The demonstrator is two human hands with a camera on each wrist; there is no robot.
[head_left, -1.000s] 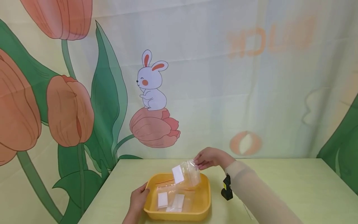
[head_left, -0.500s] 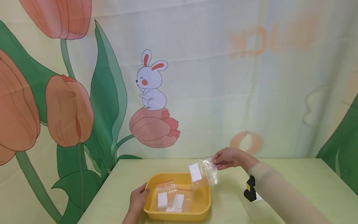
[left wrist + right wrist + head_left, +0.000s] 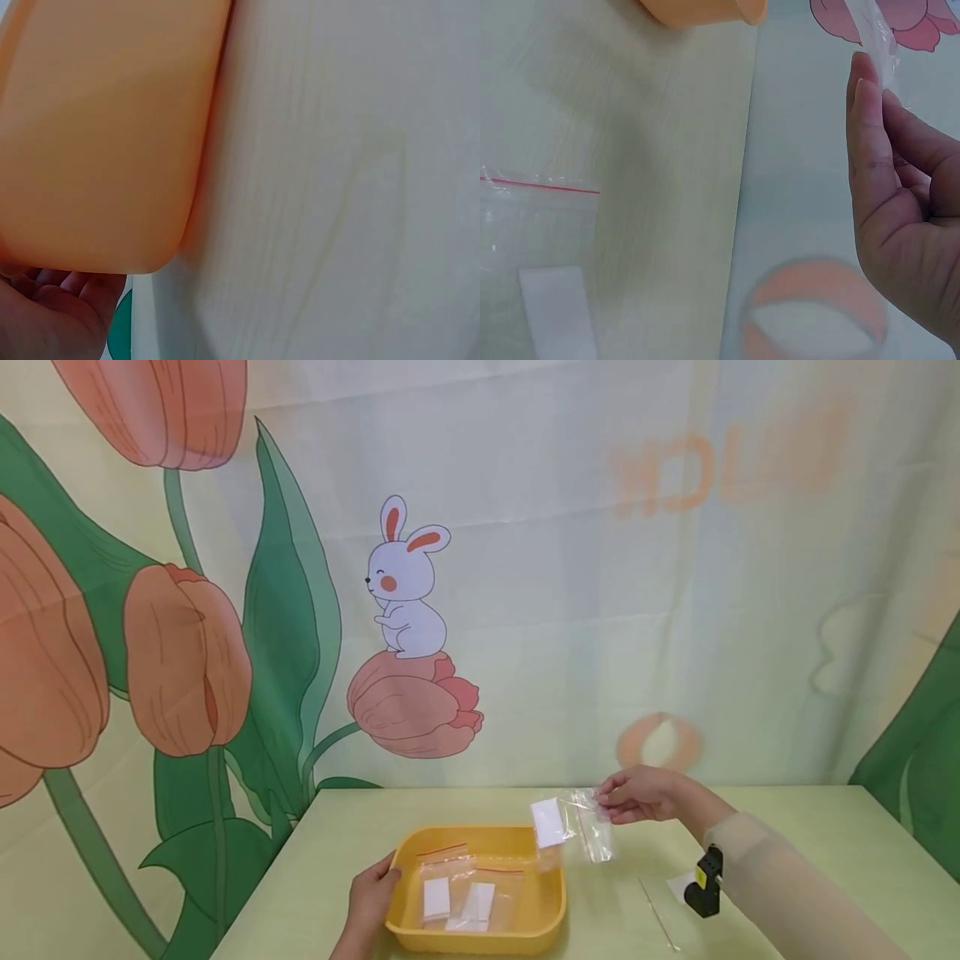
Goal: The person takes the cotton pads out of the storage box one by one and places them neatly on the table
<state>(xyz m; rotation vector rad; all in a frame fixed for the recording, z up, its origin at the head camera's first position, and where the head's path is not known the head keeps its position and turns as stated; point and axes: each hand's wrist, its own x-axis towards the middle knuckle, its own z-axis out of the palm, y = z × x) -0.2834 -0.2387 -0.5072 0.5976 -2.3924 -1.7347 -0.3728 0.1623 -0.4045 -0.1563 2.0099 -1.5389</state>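
My left hand (image 3: pixel 371 896) grips the left side of a yellow plastic basin (image 3: pixel 553 910), thumb at its rim. In the left wrist view, fingers (image 3: pixel 94 300) show at the end of the basin wall (image 3: pixel 112 150). My right hand (image 3: pixel 647 795) pinches the top edge of a clear zip bag (image 3: pixel 592 827), raised at the basin's right rim. A white card (image 3: pixel 548 822) lies inside this bag. The right wrist view shows thumb and fingertips together on the bag's plastic (image 3: pixel 883 56). Inside the basin lie more zip bags (image 3: pixel 498 887) with white cards (image 3: pixel 437 898).
On the table to the right of the basin lies another zip bag (image 3: pixel 536 225) with a red seal line and a white card (image 3: pixel 557 311). A black wrist camera (image 3: pixel 705 883) partly covers it in the head view. Behind the table (image 3: pixel 352 810) hangs a printed curtain (image 3: pixel 540 610).
My right hand has carried the zip bag rightward from over the basin to its right rim. The bag on the table at the right has come into view. My left hand stays on the basin.
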